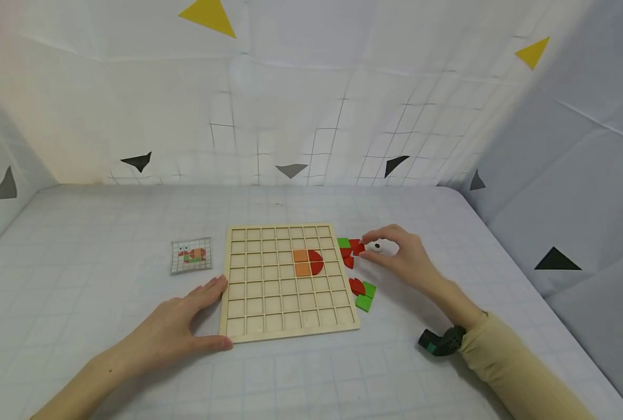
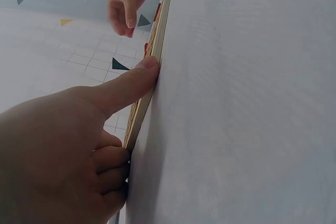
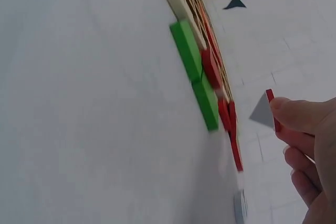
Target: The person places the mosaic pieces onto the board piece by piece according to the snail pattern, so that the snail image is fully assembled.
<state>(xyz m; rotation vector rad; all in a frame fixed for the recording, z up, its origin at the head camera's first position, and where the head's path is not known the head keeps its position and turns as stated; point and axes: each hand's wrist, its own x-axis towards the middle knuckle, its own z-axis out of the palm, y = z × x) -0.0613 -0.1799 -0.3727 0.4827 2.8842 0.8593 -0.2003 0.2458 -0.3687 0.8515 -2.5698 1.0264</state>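
A square wooden grid board [image 1: 270,306] lies on the table. Two orange squares [image 1: 301,269] and red rounded pieces [image 1: 317,262] sit in its cells, right of the middle. My left hand [image 1: 172,326] rests against the board's left edge, thumb at the near corner and fingertips farther up. Just past the board's right side, my right hand [image 1: 413,259] pinches a small flat red piece [image 3: 274,111] between thumb and forefinger, raised above the table. Under and beside that hand lie loose red pieces [image 1: 346,253], a green piece [image 1: 343,242] and a white round piece with a black dot [image 1: 377,247].
A small pattern card [image 1: 191,255] with a coloured picture lies left of the board. Near the board's right edge are more green pieces [image 1: 364,302] and a red piece [image 1: 357,286]. White cloth walls [image 1: 290,116] with triangles stand behind and beside the table.
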